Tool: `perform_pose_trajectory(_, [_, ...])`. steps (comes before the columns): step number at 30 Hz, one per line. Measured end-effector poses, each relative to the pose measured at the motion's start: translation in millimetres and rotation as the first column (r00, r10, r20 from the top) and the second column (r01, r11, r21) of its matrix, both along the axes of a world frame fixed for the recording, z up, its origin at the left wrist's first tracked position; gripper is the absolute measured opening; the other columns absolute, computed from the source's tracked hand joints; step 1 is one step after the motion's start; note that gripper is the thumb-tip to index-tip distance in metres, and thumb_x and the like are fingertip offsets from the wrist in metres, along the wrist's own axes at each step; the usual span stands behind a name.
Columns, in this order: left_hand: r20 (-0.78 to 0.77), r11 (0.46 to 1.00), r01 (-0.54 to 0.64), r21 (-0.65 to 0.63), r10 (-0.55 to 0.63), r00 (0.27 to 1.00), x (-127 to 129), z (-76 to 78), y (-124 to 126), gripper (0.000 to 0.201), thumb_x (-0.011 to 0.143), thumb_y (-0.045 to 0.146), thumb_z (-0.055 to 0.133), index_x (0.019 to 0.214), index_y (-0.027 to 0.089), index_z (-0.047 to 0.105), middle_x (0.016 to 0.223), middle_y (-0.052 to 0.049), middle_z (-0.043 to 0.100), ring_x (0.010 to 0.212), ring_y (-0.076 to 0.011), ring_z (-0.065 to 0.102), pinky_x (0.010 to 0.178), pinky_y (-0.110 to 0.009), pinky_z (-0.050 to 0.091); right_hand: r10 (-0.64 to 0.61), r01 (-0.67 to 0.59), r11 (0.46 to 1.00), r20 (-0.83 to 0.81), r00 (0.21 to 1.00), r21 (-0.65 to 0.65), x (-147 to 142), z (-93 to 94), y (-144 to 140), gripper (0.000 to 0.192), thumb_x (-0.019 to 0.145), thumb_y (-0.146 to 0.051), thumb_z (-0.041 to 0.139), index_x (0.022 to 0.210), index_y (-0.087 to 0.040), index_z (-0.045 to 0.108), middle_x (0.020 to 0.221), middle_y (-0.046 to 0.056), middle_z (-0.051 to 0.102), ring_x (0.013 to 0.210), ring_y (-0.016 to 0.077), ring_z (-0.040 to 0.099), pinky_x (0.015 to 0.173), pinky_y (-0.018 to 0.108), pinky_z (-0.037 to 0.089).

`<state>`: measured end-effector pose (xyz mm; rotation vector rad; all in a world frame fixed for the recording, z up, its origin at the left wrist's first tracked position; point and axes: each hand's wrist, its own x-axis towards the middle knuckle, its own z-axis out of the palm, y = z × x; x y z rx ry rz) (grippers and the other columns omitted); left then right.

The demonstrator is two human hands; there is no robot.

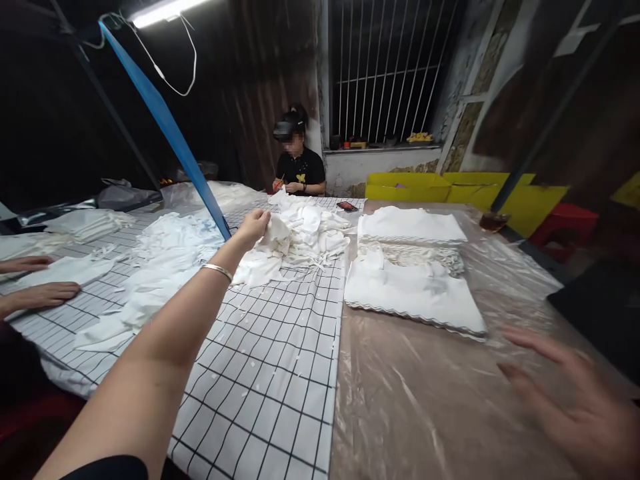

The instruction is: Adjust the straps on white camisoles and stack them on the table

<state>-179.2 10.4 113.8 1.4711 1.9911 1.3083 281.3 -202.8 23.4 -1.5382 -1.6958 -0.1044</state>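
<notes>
Nearer the crumpled white fabric heap (313,225) at its three o'clock, your left hand (254,225) pinches a limp fabric piece (277,231) while your right hand (583,400) spreads its fingers.

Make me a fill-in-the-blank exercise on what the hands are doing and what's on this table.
1. The left hand pinches cloth whose colour is ____.
2. The metal bangle is worn on the ____ arm.
3. The right hand, blurred and open, holds ____.
4. In the picture, the plastic-covered surface lies to the ____ of the checked tablecloth.

Missing words: white; left; nothing; right.
</notes>
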Motion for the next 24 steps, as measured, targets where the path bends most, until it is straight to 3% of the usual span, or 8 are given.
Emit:
perform_pose_trajectory(2, [0.138, 0.976, 0.209, 0.064, -0.216, 0.967, 20, 27.0, -17, 0.025, 0.097, 0.028, 0.043, 0.074, 0.020, 0.045, 0.051, 0.007, 0.036, 0.044, -0.0087, 0.039, 0.054, -0.022, 0.043, 0.105, -0.105, 0.994, -0.131, 0.986, 0.004, -27, 20.4, 6, 0.034, 0.081, -0.058, 0.055, 0.107, -0.037, 0.059, 0.109, 0.009, 0.067, 0.105, 0.0318, 0.064, 0.090, 0.046, 0.052])
perform_pose_trajectory(5, [0.250, 0.857, 0.480, 0.188, -0.515, 0.820, 48, 64.3, -52, 0.026, 0.092, 0.033, 0.058, 0.073, 0.019, 0.047, 0.050, 0.007, 0.036, 0.041, -0.0065, 0.035, 0.047, -0.019, 0.037, 0.274, -0.273, 0.961, -0.262, 0.925, 0.039, -72, 50.5, 22, 0.032, 0.082, -0.051, 0.059, 0.100, -0.025, 0.061, 0.102, 0.008, 0.067, 0.093, 0.0255, 0.065, 0.083, 0.041, 0.053])
perform_pose_trajectory(10, [0.138, 0.788, 0.558, 0.260, -0.602, 0.786, 98, 100.0, -113, 0.033, 0.089, 0.040, 0.062, 0.069, 0.017, 0.049, 0.054, 0.005, 0.041, 0.045, -0.0067, 0.039, 0.044, -0.018, 0.030, 0.415, -0.462, 0.887, -0.425, 0.804, -0.009, -136, 91.6, 40, 0.045, 0.079, -0.054, 0.064, 0.108, -0.021, 0.054, 0.102, 0.008, 0.063, 0.084, 0.0195, 0.060, 0.072, 0.035, 0.051])
perform_pose_trajectory(13, [0.096, 0.764, 0.601, 0.235, -0.634, 0.768, 133, 98.6, -139, 0.034, 0.091, 0.039, 0.058, 0.068, 0.018, 0.045, 0.056, 0.005, 0.039, 0.048, -0.0062, 0.038, 0.047, -0.018, 0.028, 0.388, -0.478, 0.872, -0.446, 0.807, -0.106, -155, 106.0, 41, 0.054, 0.075, -0.057, 0.066, 0.112, -0.023, 0.049, 0.102, 0.006, 0.061, 0.079, 0.0192, 0.059, 0.066, 0.034, 0.048])
perform_pose_trajectory(16, [0.020, 0.744, 0.633, 0.214, -0.651, 0.759, 163, 88.6, -159, 0.032, 0.091, 0.036, 0.057, 0.069, 0.017, 0.045, 0.058, 0.005, 0.038, 0.051, -0.0058, 0.037, 0.049, -0.018, 0.027, 0.297, -0.363, 0.921, -0.348, 0.889, -0.141, -150, 110.9, 33, 0.042, 0.075, -0.044, 0.065, 0.108, -0.023, 0.048, 0.096, 0.003, 0.061, 0.074, 0.0181, 0.058, 0.066, 0.033, 0.044])
perform_pose_trajectory(20, [-0.066, 0.719, 0.669, 0.188, -0.670, 0.739, 184, 77.3, -171, 0.029, 0.091, 0.033, 0.056, 0.069, 0.016, 0.048, 0.061, 0.003, 0.040, 0.055, -0.0067, 0.037, 0.053, -0.020, 0.027, 0.128, -0.147, 0.979, -0.134, 0.983, -0.140, -109, 101.3, 9, 0.031, 0.071, -0.021, 0.058, 0.100, -0.024, 0.049, 0.094, 0.001, 0.062, 0.076, 0.0180, 0.056, 0.067, 0.029, 0.039])
perform_pose_trajectory(22, [-0.115, 0.707, 0.690, 0.157, -0.681, 0.724, 185, 69.0, -171, 0.028, 0.090, 0.033, 0.055, 0.068, 0.016, 0.048, 0.061, 0.003, 0.042, 0.056, -0.0076, 0.038, 0.053, -0.021, 0.028, 0.074, -0.076, 0.959, -0.018, 0.997, -0.274, -81, 88.3, -5, 0.033, 0.067, -0.016, 0.058, 0.098, -0.024, 0.050, 0.092, 0.001, 0.063, 0.077, 0.0189, 0.056, 0.064, 0.027, 0.037])
perform_pose_trajectory(24, [-0.201, 0.706, 0.700, 0.110, -0.674, 0.711, 180, 53.6, -169, 0.029, 0.088, 0.034, 0.056, 0.066, 0.016, 0.049, 0.060, 0.003, 0.042, 0.057, -0.0087, 0.038, 0.054, -0.022, 0.028, 0.025, 0.012, 0.892, 0.076, 0.997, -0.451, -54, 69.9, -19, 0.033, 0.065, -0.012, 0.059, 0.095, -0.024, 0.051, 0.090, 0.002, 0.065, 0.076, 0.0196, 0.057, 0.063, 0.027, 0.035])
